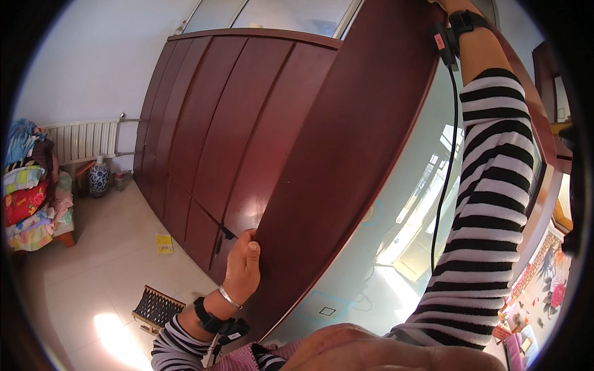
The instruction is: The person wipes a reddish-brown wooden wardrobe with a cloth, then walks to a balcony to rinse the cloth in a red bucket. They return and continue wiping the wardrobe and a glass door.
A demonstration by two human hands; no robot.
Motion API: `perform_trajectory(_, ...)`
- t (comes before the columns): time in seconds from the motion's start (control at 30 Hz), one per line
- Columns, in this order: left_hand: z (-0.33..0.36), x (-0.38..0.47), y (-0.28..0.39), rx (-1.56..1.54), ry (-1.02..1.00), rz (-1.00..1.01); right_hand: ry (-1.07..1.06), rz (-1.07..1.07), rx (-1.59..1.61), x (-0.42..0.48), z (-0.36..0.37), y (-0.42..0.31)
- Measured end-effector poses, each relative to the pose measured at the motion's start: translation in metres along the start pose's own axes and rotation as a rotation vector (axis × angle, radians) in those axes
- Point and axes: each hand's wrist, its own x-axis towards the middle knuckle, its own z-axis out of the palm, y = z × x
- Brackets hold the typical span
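Note:
A large dark red wooden panel (325, 139), perhaps a wardrobe door, stands at a slant before me. My left hand (243, 264) grips its left edge low down, thumb on the near face and fingers partly hidden behind. A silver bracelet (229, 297) sits on that wrist. Up at the top of the picture, my right hand (443, 3) is by the panel's upper end, mostly cut off by the frame. Right of the panel lies a mirror-like glass surface (408, 153) reflecting bright windows. A small black object (226, 232) shows at the wardrobe door beyond my left hand.
Behind the panel runs a dark red wardrobe (222, 116) with several doors. A low stool with a black woven seat (158, 307) and a yellow booklet or packet (164, 243) are on the tiled floor. Farther left are a blue-and-white vase (99, 178), a radiator (83, 140) and piled bedding (28, 199).

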Motion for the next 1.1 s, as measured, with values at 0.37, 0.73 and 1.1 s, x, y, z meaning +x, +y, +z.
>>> perform_trajectory(0.37, 0.001, 0.004, -0.011, 0.035, 0.010, 0.003, -0.142, -0.380, 0.042, -0.004, -0.003, -0.041)
perform_trajectory(0.73, 0.014, 0.010, -0.065, 0.019, 0.123, -0.049, 0.057, 0.201, 0.382, -0.092, -0.030, -0.198)
perform_trajectory(1.1, -0.011, 0.001, -0.069, 0.074, 0.150, -0.164, -0.229, -0.618, -1.012, -0.245, -0.070, 0.122)
